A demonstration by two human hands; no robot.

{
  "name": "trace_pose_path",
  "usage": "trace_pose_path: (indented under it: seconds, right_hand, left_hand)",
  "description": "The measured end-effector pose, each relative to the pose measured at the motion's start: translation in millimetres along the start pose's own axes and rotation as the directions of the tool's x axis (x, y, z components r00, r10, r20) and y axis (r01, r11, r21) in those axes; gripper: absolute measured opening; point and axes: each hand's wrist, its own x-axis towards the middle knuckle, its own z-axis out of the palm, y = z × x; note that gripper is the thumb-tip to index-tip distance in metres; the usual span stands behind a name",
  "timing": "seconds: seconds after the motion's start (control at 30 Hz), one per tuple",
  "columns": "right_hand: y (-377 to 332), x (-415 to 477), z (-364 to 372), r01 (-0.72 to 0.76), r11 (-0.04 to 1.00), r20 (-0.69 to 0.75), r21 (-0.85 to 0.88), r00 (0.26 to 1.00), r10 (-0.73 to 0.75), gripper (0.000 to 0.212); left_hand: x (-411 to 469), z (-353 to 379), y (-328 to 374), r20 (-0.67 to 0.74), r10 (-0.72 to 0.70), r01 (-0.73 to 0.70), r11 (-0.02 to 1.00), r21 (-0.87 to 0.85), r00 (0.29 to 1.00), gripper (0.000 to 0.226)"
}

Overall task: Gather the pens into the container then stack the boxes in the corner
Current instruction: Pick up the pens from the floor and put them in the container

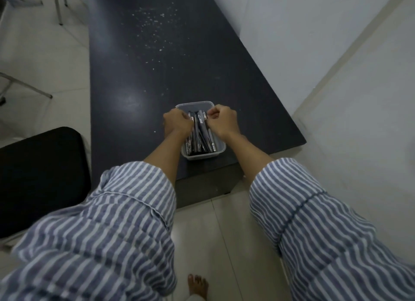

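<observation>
A single clear plastic container (203, 151) sits in the middle of the frame, close to the near edge of a dark tabletop (143, 64), with only a narrow strip of surface between its near wall and that edge. To its right the table's lower right corner is near, and beyond it stand pale walls (314, 42). Everything above the container, toward the top of the frame, is open tabletop, dusted with small white specks (155, 24).

The pens (199, 138) lie packed lengthwise inside the container, dark barrels with pale labels; they overlap too tightly for a count. No boxes show in the frame.

Two hands meet over the far half of the container. The left hand (177, 123) is curled, fingers pressed down among the pens at the left side; whether it actually grips any I cannot tell. The right hand (223, 120) is also curled, fingertips pinched at the pens on the right side. Both forearms come up from striped sleeves (125, 222) filling the bottom of the frame.

One black chair seat (40, 177) sits at the left, just beside the table edge. Tiled floor (213, 233) and one bare foot (197, 286) show at bottom centre.
</observation>
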Motion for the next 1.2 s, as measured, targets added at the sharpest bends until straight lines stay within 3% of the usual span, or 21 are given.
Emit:
trace_pose_path:
  seconds: [0.13,0.2,0.27,0.3,0.4,0.5,0.6,0.73,0.97,1.2]
  right_hand:
    - [4,-18,1,0.029,0.998,-0.004,-0.048,1.000,-0.029,0.021]
    - [8,-28,3,0.048,0.974,0.036,-0.220,0.999,-0.041,0.029]
    - [10,-45,4,0.042,0.896,0.071,-0.443,0.997,-0.011,0.047]
    - [11,-52,4,0.029,0.860,0.084,-0.510,0.996,0.016,0.054]
    - [12,-82,5,0.010,0.764,0.131,-0.645,0.986,0.098,0.067]
    - [12,-114,8,-0.003,0.686,0.195,-0.728,0.958,0.211,0.074]
    - [8,-156,18,-0.012,0.655,0.201,-0.756,0.948,0.248,0.077]
    - [0,-211,37,-0.071,0.671,0.156,-0.738,0.949,0.273,0.079]
    - [-6,-336,79,-0.182,0.669,0.089,-0.721,0.933,0.350,0.082]
    - [-5,-438,102,-0.255,0.668,0.077,-0.699,0.902,0.425,0.083]
  left_hand:
    - [-13,-7,-6,0.027,0.035,-0.035,0.999,-0.004,0.999,0.026]
    - [-25,-10,-12,0.040,0.081,-0.082,0.996,0.039,0.996,0.025]
    - [-43,-16,-22,0.051,0.221,-0.226,0.965,0.135,0.974,0.025]
    - [-50,-18,-26,0.058,0.322,-0.327,0.915,0.236,0.945,0.025]
    - [-76,-27,-46,0.196,0.560,-0.570,0.639,0.516,0.805,0.037]
    - [-102,-40,-65,0.329,0.508,-0.592,0.541,0.597,0.796,0.056]
    - [-128,-61,-86,0.432,0.401,-0.587,0.478,0.653,0.808,0.059]
    - [-154,-92,-110,0.491,0.228,-0.536,0.475,0.698,0.841,0.058]
    - [-228,-143,-177,0.549,0.188,-0.569,0.446,0.691,0.814,0.057]
    - [-305,-163,-230,0.656,0.142,-0.668,0.258,0.698,0.741,0.055]
